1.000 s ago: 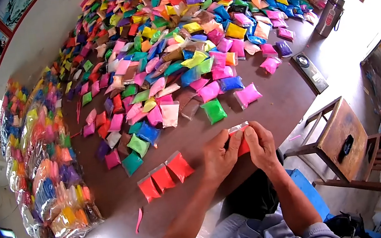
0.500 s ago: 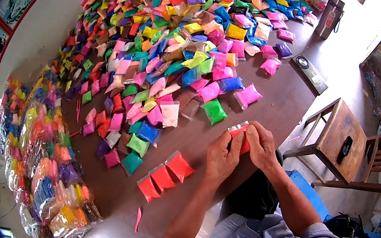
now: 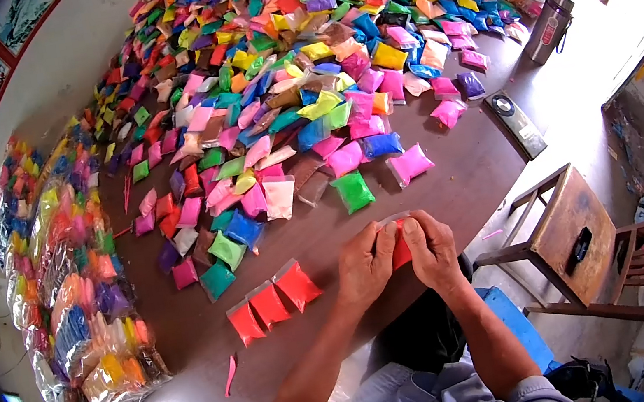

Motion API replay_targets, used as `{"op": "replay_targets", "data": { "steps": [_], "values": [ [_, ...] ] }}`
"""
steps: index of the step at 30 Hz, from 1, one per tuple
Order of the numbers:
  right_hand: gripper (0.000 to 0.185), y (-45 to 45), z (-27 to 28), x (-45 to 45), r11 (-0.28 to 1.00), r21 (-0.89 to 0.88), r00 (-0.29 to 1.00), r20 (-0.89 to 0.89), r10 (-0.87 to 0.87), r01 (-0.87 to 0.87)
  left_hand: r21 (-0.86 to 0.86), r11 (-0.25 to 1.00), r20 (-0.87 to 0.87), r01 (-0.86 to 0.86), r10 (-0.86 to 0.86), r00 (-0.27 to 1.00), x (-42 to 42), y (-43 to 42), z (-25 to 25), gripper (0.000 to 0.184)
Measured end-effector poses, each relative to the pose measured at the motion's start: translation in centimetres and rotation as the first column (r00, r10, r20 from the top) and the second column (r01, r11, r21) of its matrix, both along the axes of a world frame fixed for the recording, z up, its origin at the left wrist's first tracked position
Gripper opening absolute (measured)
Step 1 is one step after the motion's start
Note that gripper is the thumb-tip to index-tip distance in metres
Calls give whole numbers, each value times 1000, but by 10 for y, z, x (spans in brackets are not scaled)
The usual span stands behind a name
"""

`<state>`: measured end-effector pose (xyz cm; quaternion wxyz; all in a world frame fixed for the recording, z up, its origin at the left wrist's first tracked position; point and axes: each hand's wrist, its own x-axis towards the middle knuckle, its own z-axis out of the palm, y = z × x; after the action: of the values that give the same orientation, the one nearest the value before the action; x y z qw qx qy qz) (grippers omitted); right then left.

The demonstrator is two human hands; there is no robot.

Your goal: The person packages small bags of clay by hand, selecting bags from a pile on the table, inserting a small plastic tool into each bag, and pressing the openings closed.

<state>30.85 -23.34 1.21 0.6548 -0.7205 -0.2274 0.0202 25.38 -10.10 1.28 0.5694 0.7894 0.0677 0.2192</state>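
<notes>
Near the table's front edge, my left hand (image 3: 367,265) and my right hand (image 3: 432,249) grip one red packet (image 3: 402,249) between them, both thumbs on its face. The fingers curl behind it, and its lower part is partly hidden by my hands. Left of my hands, three red packets lie side by side: one at the left (image 3: 245,322), one in the middle (image 3: 268,304) and one at the right (image 3: 297,284). A small pink strip (image 3: 231,375) rests below them. Beyond my hands lies a green packet (image 3: 353,191).
A large heap of coloured packets (image 3: 294,72) covers the table's far part. Bundled clear bags (image 3: 78,296) stand at the left. A dark bottle (image 3: 550,27) and a grey device (image 3: 517,124) are at the right edge, with a wooden chair (image 3: 583,245) beyond.
The view has shifted slightly, so the table's contents appear a little further left. My thumbs have moved closer together over the packet, covering more of its top edge.
</notes>
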Motion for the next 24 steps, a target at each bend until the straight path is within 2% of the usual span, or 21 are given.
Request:
{"op": "replay_targets", "data": {
  "steps": [5,7,8,10,11,13,17,19,24],
  "values": [
    [21,-3,5,1,999,3,999,-25,48,-48,56,997,115,-53,46,992,1,-1,-4,32],
    [20,-3,8,0,1000,-12,998,-56,9,-10,-1,1000,3,-8,8,1000,-3,1,4,31],
    [20,-3,7,0,1000,-12,998,-55,9,-10,-1,1000,5,-8,8,1000,-4,0,11,31],
    [19,-3,5,-1,996,40,995,-50,-81,83,-47,998,-116,42,-47,992,-6,-1,25,29],
    [17,-4,6,0,995,31,994,-57,-94,96,-48,998,-116,43,-48,992,-6,-2,20,29],
    [18,-3,7,0,995,32,994,-46,-98,100,77,995,-91,70,-63,994,-4,-4,10,29],
    [20,-1,0,1,995,61,995,-73,-72,77,34,999,-22,34,-34,999,-3,-4,7,29],
    [20,-1,2,1,998,51,997,-59,-43,46,114,993,10,-8,7,1000,-4,-3,3,25],
    [20,-2,2,1,998,52,996,-83,-31,35,43,999,-28,21,-20,999,-4,0,9,26]
  ]
}}
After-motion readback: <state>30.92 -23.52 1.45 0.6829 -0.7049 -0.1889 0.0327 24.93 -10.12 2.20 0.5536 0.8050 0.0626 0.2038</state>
